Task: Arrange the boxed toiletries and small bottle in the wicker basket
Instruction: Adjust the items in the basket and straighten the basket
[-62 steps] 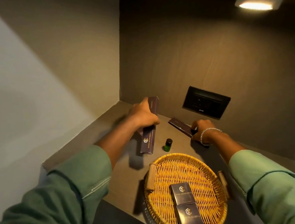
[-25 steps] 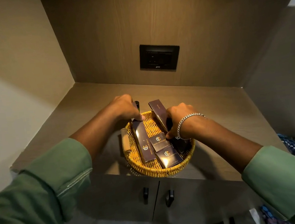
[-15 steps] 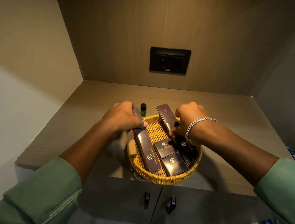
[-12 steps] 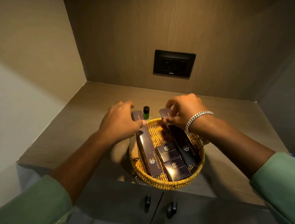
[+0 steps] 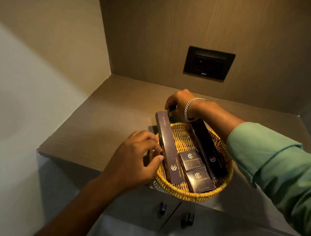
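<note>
The round wicker basket [image 5: 199,195] sits at the counter's front edge. Inside lie two small dark boxes [image 5: 191,159] [image 5: 199,179] in the middle, a long dark box [image 5: 169,151] on the left and another long box [image 5: 207,150] on the right, partly under my right forearm. My left hand [image 5: 136,159] hovers at the basket's left rim, fingers apart, fingertips touching the left long box's side. My right hand [image 5: 180,105] is behind the basket's far rim, closed around the small green bottle [image 5: 171,114] with its black cap; most of the bottle is hidden.
The basket rests on a wood-grain counter [image 5: 103,128] set in a corner niche, with walls to the left and behind. A black socket plate [image 5: 208,62] is on the back wall. Cabinet doors with dark handles [image 5: 162,209] lie below the front edge.
My right hand has let go of the right long box and closed on the bottle behind the basket. My left hand has slid from the left box's far end toward its middle.
</note>
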Demonstrator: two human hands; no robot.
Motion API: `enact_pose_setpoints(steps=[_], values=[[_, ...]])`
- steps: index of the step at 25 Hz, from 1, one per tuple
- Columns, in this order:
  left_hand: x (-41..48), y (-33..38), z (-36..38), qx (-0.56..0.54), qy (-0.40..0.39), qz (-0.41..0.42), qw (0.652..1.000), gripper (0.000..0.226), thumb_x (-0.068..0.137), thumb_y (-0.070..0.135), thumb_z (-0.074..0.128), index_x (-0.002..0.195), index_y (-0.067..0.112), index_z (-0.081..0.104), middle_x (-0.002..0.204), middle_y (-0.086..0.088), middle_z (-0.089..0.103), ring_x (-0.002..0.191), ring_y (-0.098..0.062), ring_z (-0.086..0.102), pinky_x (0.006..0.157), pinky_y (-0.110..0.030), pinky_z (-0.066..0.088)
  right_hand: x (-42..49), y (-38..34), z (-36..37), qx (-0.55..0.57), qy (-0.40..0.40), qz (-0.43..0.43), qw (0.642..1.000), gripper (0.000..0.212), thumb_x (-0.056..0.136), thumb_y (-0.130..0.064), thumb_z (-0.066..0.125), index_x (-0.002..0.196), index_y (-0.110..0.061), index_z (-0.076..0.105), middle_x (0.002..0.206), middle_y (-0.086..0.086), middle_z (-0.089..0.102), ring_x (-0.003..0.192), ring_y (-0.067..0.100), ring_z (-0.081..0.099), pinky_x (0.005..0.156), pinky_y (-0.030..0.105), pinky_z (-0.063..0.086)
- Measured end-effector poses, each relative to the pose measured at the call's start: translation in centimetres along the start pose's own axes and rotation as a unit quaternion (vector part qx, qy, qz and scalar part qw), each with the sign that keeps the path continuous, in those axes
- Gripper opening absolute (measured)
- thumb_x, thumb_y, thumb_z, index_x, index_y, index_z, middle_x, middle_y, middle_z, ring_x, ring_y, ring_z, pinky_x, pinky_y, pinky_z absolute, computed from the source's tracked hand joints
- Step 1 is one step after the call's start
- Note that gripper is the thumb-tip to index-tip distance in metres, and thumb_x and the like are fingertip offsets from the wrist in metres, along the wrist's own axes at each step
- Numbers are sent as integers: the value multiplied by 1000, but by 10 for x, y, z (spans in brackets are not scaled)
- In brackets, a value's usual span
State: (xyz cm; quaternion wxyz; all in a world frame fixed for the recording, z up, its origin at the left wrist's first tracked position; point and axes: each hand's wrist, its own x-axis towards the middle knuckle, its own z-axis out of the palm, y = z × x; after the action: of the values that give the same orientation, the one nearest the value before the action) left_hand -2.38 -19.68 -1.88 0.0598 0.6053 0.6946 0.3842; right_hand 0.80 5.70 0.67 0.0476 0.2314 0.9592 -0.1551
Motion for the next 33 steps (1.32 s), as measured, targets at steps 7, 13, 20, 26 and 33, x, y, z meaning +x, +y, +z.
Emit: enact_pose_setpoints(steps=[7,13,20,26,33], values=[[-1,-8,0,2,-7,30,1000,25,79,32,65,93,13,70,103,-2,65,98,-13,57,79,-34,52,-66,3,-40,29,87,-46,995,24,73,-17,76,95,-17,67,95,0,68,85,13,63,65,16,48],[-4,-12,-1,45,-14,90,995,28,82,32,61,96,9,69,103,-7,66,97,-16,58,77,-32,52,-96,-12,-14,-123,-8,-93,988,26,75,-16,71,100,-18,68,103,5,69,92,23,63,81,36,55],[-10,-8,2,58,5,83,995,30,82,30,59,96,5,69,101,-11,67,96,-21,59,77,-35,52,-88,-16,5,-175,-57,-84,979,35,77,-15,70,111,-16,63,106,8,67,95,26,62,80,40,55],[-9,-1,7,-32,86,-16,996,8,77,12,73,84,7,70,85,-5,69,74,-12,63,64,-20,51,-131,-2,-23,-16,140,11,990,42,76,-21,71,116,-14,60,105,6,67,84,14,60,72,26,51],[6,-19,12,-360,66,-306,879,16,72,4,76,85,1,68,74,-15,74,65,-25,72,56,-29,58,-188,42,21,264,229,303,886,7,75,-22,75,78,-17,71,81,7,73,68,15,66,60,30,54]])
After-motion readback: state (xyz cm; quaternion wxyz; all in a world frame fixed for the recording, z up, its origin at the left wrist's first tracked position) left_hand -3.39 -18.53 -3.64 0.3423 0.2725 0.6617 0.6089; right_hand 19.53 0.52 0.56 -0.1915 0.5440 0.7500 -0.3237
